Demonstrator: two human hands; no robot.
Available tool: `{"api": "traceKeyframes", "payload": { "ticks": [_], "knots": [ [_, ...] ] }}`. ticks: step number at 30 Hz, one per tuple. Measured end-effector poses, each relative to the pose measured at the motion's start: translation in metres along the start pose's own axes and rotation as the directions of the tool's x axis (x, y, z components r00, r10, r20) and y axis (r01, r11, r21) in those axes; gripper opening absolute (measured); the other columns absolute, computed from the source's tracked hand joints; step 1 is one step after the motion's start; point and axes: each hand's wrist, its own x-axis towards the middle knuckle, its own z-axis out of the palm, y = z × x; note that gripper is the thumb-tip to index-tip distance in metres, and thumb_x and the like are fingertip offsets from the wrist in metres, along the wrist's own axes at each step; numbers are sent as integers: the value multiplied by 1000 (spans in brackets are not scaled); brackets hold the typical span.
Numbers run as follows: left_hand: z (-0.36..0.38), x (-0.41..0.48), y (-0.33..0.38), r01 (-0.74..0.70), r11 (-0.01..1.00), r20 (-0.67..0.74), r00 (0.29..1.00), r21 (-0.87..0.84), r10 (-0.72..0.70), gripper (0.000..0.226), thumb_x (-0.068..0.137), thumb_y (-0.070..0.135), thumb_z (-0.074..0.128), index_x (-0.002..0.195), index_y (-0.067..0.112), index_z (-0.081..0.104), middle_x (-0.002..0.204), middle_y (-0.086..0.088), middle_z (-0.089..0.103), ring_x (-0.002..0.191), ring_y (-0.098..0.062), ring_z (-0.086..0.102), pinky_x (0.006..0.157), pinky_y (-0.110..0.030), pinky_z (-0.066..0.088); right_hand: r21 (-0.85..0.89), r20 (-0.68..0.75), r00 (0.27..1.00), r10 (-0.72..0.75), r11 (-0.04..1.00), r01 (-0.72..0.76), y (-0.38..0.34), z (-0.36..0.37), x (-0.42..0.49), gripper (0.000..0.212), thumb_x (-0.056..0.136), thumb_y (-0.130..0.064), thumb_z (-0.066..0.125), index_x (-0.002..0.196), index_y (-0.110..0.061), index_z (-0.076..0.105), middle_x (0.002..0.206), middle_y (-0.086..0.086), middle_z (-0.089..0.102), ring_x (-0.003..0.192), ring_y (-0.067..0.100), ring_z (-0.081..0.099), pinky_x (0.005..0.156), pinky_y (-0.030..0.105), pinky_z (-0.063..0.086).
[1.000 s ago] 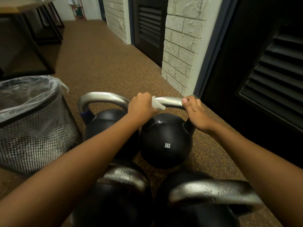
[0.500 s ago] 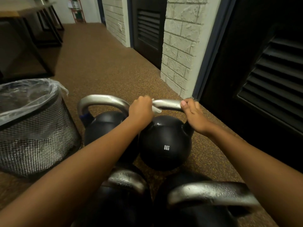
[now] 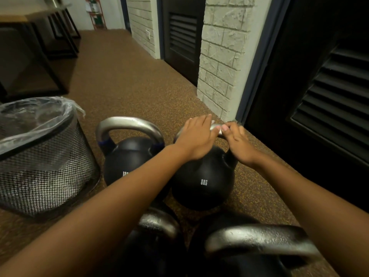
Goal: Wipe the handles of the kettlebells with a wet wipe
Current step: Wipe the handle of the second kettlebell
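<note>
Grey metal handle of the nearest kettlebell (image 3: pixel 259 242) at the bottom edge, a second near kettlebell (image 3: pixel 159 222) just left of it, both forearms crossing above. Beyond, side by side: black 8 kg kettlebell (image 3: pixel 202 182) at right, larger blue-banded kettlebell (image 3: pixel 127 156) at left. Left hand (image 3: pixel 196 136) laid over the 8 kg handle (image 3: pixel 177 135), blurred, curl of fingers not discernible; wet wipe lost beneath it. Right hand (image 3: pixel 237 145) gripping the handle's right corner, fingers curled. Mesh bin (image 3: pixel 40 166) close at left, louvred door (image 3: pixel 329 96) close at right. Open speckled floor (image 3: pixel 123 76) ahead, narrowing past the stone pillar (image 3: pixel 219 56).
</note>
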Motion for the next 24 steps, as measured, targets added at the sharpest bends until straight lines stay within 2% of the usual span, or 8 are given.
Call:
{"api": "traceKeyframes", "payload": {
  "ticks": [5, 8, 10, 12, 14, 18, 21, 24],
  "knots": [
    [-13, 4, -16, 38, 979, -32, 998, -198, -45, 38, 102, 25, 29, 131, 13, 51, 120, -12, 61, 107, -24, 57, 88, -32, 42, -9, 1, 1000, -2, 1000, 2, 0, 0, -1, 37, 98, -48, 20, 122, -26, 38, 116, 2, 33, 115, 21, 37, 97, 36, 30],
    [-12, 5, -33, 145, 926, -15, 987, -348, -161, 29, 100, 31, 35, 118, 19, 54, 105, -5, 61, 94, -19, 56, 67, -24, 40, -13, -3, 1000, -8, 1000, 7, 0, 0, -1, 35, 99, -46, 21, 121, -26, 39, 117, 4, 34, 115, 22, 36, 99, 36, 30],
    [-14, 9, -39, 242, 904, 19, 968, -352, -251, 29, 100, 33, 33, 105, 15, 56, 101, -7, 59, 97, -23, 53, 69, -28, 35, -18, -3, 1000, -13, 1000, 13, 1, -1, -1, 35, 99, -46, 21, 120, -26, 40, 118, 5, 35, 114, 22, 37, 101, 38, 30],
    [-14, 10, -34, 258, 943, 14, 965, -210, -261, 37, 102, 29, 28, 101, 6, 56, 100, -14, 60, 99, -31, 54, 80, -33, 38, -18, -4, 1000, -20, 1000, 20, 2, 0, 0, 34, 99, -45, 21, 120, -25, 40, 118, 6, 35, 114, 23, 37, 102, 38, 30],
    [-11, 8, -24, 222, 971, -44, 973, -89, -226, 38, 102, 26, 25, 103, 3, 55, 96, -17, 62, 94, -34, 57, 82, -41, 43, -15, -9, 999, -30, 999, 30, 4, 0, 1, 35, 99, -46, 21, 120, -26, 40, 118, 5, 35, 115, 23, 37, 104, 41, 31],
    [-5, 2, -5, 118, 992, -196, 972, -47, -125, 37, 101, 27, 25, 108, 6, 55, 96, -16, 63, 91, -31, 56, 76, -38, 39, -11, -7, 1000, -26, 1000, 26, 5, 1, 1, 36, 98, -49, 20, 119, -28, 40, 118, 3, 34, 116, 23, 37, 104, 44, 31],
    [-3, -5, 6, -23, 999, -186, 982, 32, 28, 26, 96, 13, 40, 120, 8, 49, 109, -11, 59, 101, -26, 52, 79, -35, 40, 2, -1, 1000, -13, 1000, 13, 5, 0, 1, 35, 97, -51, 21, 116, -29, 40, 118, 2, 35, 117, 23, 36, 104, 45, 31],
    [-6, -6, 2, -25, 1000, -164, 986, 7, 25, 30, 93, 6, 46, 123, 10, 47, 108, -12, 59, 101, -28, 54, 73, -31, 36, 6, -2, 1000, -5, 1000, 5, 4, 0, 1, 35, 97, -51, 21, 117, -29, 40, 118, 2, 35, 117, 22, 36, 104, 44, 31]
  ]
}}
